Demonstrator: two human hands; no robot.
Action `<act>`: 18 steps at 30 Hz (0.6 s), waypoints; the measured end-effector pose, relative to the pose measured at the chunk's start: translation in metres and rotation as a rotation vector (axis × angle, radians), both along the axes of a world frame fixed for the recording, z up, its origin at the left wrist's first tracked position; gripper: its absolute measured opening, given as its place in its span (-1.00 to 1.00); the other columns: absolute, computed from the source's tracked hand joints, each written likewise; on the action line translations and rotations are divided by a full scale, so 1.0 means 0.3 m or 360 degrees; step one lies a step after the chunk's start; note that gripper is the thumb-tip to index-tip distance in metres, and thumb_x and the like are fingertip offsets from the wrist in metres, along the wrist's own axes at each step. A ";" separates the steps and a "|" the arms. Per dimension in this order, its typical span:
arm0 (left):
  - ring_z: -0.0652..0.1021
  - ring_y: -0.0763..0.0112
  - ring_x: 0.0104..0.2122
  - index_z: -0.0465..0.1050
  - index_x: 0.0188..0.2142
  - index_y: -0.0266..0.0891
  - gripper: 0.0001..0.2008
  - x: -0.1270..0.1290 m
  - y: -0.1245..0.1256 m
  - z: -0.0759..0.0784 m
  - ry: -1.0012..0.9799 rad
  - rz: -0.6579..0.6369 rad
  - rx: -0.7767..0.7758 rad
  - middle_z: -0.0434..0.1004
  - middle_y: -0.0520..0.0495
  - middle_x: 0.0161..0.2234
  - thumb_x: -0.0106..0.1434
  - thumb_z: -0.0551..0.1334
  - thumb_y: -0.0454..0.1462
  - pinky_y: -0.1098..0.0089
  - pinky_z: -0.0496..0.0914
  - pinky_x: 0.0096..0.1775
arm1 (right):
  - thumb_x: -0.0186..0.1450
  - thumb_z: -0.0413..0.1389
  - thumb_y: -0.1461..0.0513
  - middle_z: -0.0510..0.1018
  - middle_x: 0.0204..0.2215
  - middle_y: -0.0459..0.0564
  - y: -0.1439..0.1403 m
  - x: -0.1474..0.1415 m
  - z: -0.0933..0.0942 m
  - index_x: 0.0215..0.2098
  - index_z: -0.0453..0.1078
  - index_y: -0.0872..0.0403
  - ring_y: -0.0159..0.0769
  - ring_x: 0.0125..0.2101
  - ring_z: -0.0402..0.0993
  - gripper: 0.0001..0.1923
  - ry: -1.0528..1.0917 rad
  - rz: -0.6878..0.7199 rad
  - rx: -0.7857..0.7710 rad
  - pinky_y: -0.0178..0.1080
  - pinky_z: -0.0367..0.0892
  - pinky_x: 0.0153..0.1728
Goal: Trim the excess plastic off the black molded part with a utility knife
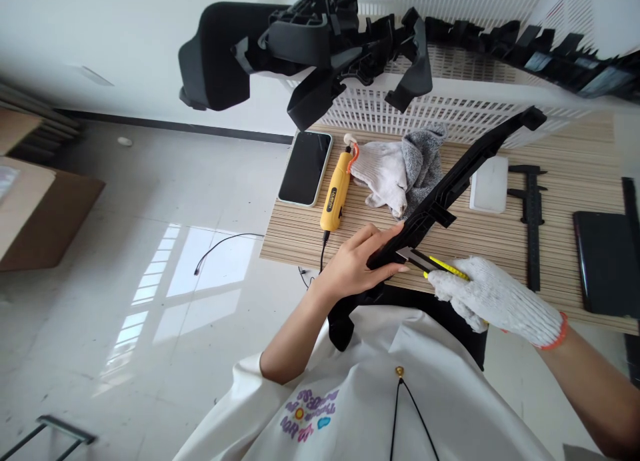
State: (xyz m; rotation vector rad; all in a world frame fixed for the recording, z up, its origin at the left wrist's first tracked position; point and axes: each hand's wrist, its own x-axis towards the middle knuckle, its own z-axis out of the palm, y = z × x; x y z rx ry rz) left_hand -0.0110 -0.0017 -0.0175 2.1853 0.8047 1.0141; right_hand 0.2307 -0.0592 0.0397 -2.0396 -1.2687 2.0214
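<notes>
My bare left hand (pixel 357 261) grips a long black plastic part (pixel 450 181), thumb on one side and fingers on the other. The part runs slantwise from my lap up over the table towards the white crate. In my right hand (pixel 487 291), which wears a white knitted glove with an orange cuff, is a yellow and black utility knife (pixel 440 266). Its blade is out, and the tip is at the edge of the black part, close to my left thumb. Whether the blade touches the plastic I cannot tell.
On the wood-grain table (pixel 560 247) lie a phone (pixel 306 167), a yellow rotary tool (pixel 336 191), gloves (pixel 395 167), a white block (pixel 489 184), a dark caliper (pixel 531 221) and a black device (pixel 605 261). Behind stands a white crate (pixel 450 101) with black plastic parts (pixel 310 44) over it.
</notes>
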 end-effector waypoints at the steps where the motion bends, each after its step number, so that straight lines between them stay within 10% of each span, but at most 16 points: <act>1: 0.38 0.47 -0.43 0.29 0.29 -0.17 -0.33 0.000 0.000 0.000 -0.0004 0.0000 -0.0002 0.27 0.07 -0.38 0.24 0.40 -0.12 0.44 0.45 -0.33 | 0.31 0.03 -0.23 0.28 -0.79 -0.18 0.000 -0.001 0.001 -0.44 0.33 0.06 -0.47 -0.79 0.15 -0.45 0.0004 0.0025 0.0009 -0.34 0.01 -0.74; 18: 0.39 0.48 -0.43 0.30 0.28 -0.19 -0.34 -0.001 -0.003 -0.004 0.0022 0.0003 -0.0036 0.28 0.06 -0.37 0.25 0.39 -0.10 0.43 0.46 -0.32 | 0.31 0.10 -0.10 0.30 -0.76 -0.15 -0.004 0.020 -0.015 -0.36 0.44 0.08 -0.43 -0.76 0.19 -0.59 0.0039 0.0164 0.0110 -0.32 0.05 -0.71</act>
